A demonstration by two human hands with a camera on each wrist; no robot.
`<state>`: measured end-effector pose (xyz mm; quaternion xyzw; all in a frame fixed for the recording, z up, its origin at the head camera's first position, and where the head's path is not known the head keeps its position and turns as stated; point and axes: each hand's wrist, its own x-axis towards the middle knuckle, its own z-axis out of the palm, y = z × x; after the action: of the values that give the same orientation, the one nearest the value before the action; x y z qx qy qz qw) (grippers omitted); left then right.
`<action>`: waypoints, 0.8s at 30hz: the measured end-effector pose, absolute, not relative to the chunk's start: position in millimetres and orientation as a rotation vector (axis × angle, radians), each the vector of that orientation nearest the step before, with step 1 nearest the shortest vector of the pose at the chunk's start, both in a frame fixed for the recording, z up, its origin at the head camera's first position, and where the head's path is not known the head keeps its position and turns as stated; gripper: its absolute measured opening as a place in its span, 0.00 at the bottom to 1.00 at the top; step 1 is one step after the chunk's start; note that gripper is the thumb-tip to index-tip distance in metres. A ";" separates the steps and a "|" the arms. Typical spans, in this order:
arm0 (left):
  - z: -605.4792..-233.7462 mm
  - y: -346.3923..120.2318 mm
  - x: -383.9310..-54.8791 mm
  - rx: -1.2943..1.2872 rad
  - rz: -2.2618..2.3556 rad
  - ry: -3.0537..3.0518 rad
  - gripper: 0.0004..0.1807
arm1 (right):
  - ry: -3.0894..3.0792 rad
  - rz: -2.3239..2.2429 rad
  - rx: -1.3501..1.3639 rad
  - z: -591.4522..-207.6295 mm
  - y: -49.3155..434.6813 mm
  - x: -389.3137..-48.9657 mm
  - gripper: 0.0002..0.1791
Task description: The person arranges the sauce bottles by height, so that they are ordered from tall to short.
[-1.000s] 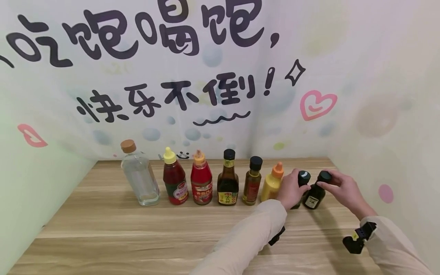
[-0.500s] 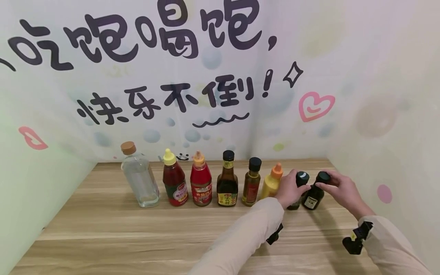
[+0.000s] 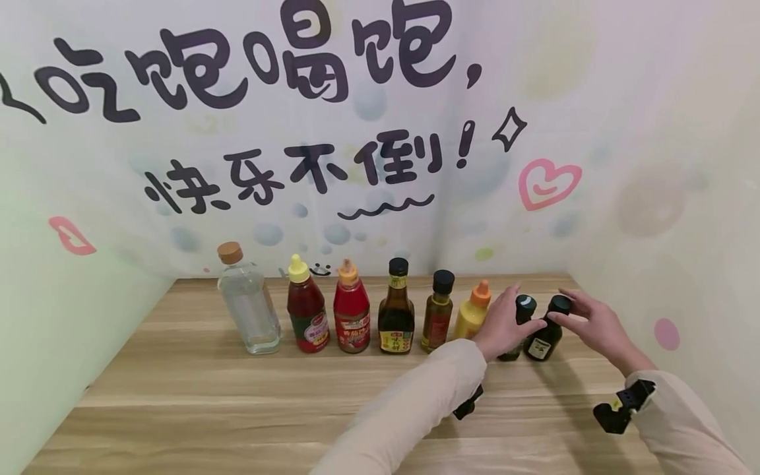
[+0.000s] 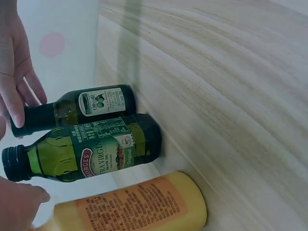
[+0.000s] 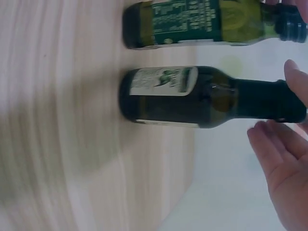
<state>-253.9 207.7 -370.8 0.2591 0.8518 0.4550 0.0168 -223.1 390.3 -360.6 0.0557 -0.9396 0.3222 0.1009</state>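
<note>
Two dark green olive oil bottles stand upright at the right end of a row. My left hand (image 3: 499, 326) is around the cap of the left olive oil bottle (image 4: 103, 149), its fingers and thumb spread apart from the cap. About the dark neck of the right olive oil bottle (image 3: 542, 342) is my right hand (image 3: 601, 332), with fingers spread and thumb very close to the neck. Whether that thumb touches is hard to tell in the right wrist view. A yellow squeeze bottle (image 3: 471, 315) with an orange tip stands beside my left hand, partly hidden by it.
Leftward along the wooden table (image 3: 237, 409) stand a small oil bottle (image 3: 438, 316), a soy sauce bottle (image 3: 396, 316), two red sauce bottles (image 3: 352, 320) and a clear bottle (image 3: 249, 310) with a brown cap. A printed cloth (image 3: 368, 158) hangs behind; a pale wall rises at right.
Both hands have loosened from the bottle caps, their fingers spreading apart. The two olive oil bottles stay standing in place. The head view has shifted slightly.
</note>
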 end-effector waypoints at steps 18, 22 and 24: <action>-354.6 153.6 -229.7 1.158 1.375 2.620 0.38 | -2.724 0.903 0.275 -325.7 377.5 -212.9 0.35; -350.3 126.9 -222.9 1.205 1.360 2.558 0.38 | -2.713 0.880 0.285 -318.2 378.1 -206.0 0.34; -349.0 111.9 -221.5 1.215 1.375 2.536 0.37 | -2.707 0.872 0.272 -315.0 378.8 -203.6 0.34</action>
<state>-221.5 111.9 -349.0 0.3881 0.8102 0.4392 0.0060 -203.6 378.8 -315.0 0.0941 -0.9379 0.3023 0.1420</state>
